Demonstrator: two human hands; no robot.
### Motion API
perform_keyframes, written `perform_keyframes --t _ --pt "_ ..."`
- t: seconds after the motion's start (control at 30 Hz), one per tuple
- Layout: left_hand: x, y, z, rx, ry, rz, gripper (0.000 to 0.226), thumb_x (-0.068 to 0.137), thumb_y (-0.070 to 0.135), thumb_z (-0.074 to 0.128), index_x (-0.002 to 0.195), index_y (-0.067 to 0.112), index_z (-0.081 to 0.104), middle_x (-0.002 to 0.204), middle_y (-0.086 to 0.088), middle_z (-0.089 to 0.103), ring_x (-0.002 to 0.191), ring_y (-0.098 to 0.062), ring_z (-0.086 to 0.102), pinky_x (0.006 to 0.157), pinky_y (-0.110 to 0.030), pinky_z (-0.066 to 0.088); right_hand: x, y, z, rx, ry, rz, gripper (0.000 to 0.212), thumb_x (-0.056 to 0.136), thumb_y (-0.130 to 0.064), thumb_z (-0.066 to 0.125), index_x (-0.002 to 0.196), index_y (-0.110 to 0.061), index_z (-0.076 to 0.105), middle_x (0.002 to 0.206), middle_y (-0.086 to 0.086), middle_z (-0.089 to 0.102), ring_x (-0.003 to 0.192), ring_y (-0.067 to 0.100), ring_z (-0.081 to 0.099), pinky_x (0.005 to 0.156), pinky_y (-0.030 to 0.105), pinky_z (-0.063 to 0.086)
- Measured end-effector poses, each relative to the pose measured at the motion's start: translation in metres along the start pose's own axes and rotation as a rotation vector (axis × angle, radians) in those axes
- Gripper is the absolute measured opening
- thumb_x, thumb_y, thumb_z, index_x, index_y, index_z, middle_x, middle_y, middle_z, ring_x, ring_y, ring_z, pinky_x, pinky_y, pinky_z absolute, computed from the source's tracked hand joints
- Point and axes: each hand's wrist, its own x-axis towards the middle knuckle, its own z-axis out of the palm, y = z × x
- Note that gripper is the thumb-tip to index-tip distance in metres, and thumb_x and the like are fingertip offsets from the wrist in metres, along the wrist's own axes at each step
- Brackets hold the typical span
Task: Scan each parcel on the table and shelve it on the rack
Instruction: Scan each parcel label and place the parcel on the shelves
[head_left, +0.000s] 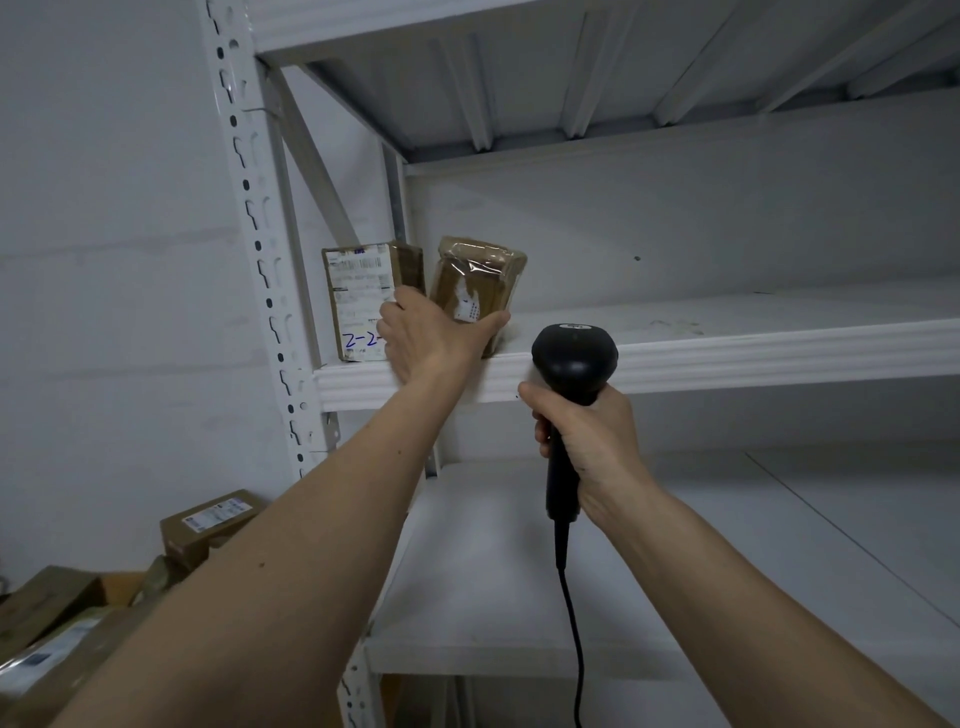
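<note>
Two brown parcels stand upright at the left end of the white rack's upper shelf (727, 353). The left parcel (358, 296) bears a white label with blue handwriting. The right parcel (478, 275) is wrapped in clear tape and leans slightly right. My left hand (431, 332) reaches up and grips the right parcel's lower part, thumb on its right side, fingers between the two parcels. My right hand (587, 447) grips the handle of a black barcode scanner (571, 364), held upright just below the shelf edge, its cable hanging down.
The slotted white upright (260, 249) of the rack stands left of the parcels. The lower shelf (571, 571) lies below. Several brown cardboard parcels (208, 525) are piled at the lower left, beside the rack. A white wall is on the left.
</note>
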Motion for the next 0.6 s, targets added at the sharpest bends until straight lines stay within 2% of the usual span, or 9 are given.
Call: perform_keyframes --t 0.2,0.3,0.4,0.47,0.53,0.6 --pt "0.002 -0.004 0.0 -0.037 -0.003 -0.01 0.095 0.066 0.068 0.074 0.132 0.008 0.04 0.134 -0.012 0.045 0.126 -0.029 0.04 0.102 -0.046 0.042 0.001 0.003 0.0 -0.013 0.002 0.004 0.02 0.078 -0.012 0.077 0.092 -0.007 0.065 0.053 -0.001 0.057 0.046 0.01 0.054 0.045 0.022 0.045" --pt "0.005 -0.008 -0.002 -0.099 0.016 -0.024 0.081 0.078 0.071 0.059 0.127 0.009 0.045 0.129 -0.011 0.047 0.121 -0.029 0.043 0.1 -0.047 0.042 0.001 0.005 0.001 -0.006 -0.002 0.005 0.017 0.078 -0.011 0.077 0.088 -0.008 0.064 0.052 -0.002 0.056 0.045 0.01 0.053 0.045 0.021 0.044" --pt "0.005 -0.013 -0.005 -0.168 0.059 -0.013 0.062 0.089 0.066 0.047 0.118 0.012 0.05 0.12 -0.008 0.052 0.112 -0.025 0.048 0.094 -0.043 0.045 -0.002 0.005 0.002 -0.012 -0.073 -0.003 0.012 0.08 -0.011 0.076 0.083 -0.009 0.064 0.051 0.0 0.055 0.046 0.011 0.052 0.046 0.022 0.044" --pt "0.003 -0.019 -0.01 -0.243 0.118 0.009 0.046 0.094 0.059 0.044 0.106 0.016 0.053 0.11 -0.003 0.057 0.102 -0.02 0.054 0.087 -0.039 0.048 -0.006 0.006 0.004 -0.016 -0.158 -0.001 0.008 0.082 -0.01 0.073 0.084 -0.008 0.066 0.051 0.0 0.054 0.047 0.011 0.052 0.048 0.022 0.045" --pt "-0.001 -0.027 -0.015 -0.355 0.175 0.055 0.03 0.099 0.045 0.044 0.085 0.02 0.052 0.088 0.002 0.059 0.082 -0.012 0.056 0.074 -0.032 0.047 -0.011 0.007 0.007 -0.01 -0.257 0.004 0.008 0.085 -0.009 0.07 0.091 -0.004 0.068 0.053 0.001 0.054 0.05 0.013 0.051 0.049 0.022 0.045" --pt "-0.01 -0.04 -0.019 -0.457 0.172 0.111 0.036 0.1 0.027 0.047 0.065 0.018 0.046 0.063 0.005 0.048 0.059 -0.007 0.044 0.06 -0.026 0.039 -0.017 0.009 0.012 -0.007 -0.377 0.019 0.005 0.087 -0.008 0.068 0.091 -0.005 0.068 0.057 0.004 0.053 0.05 0.014 0.049 0.049 0.023 0.044"
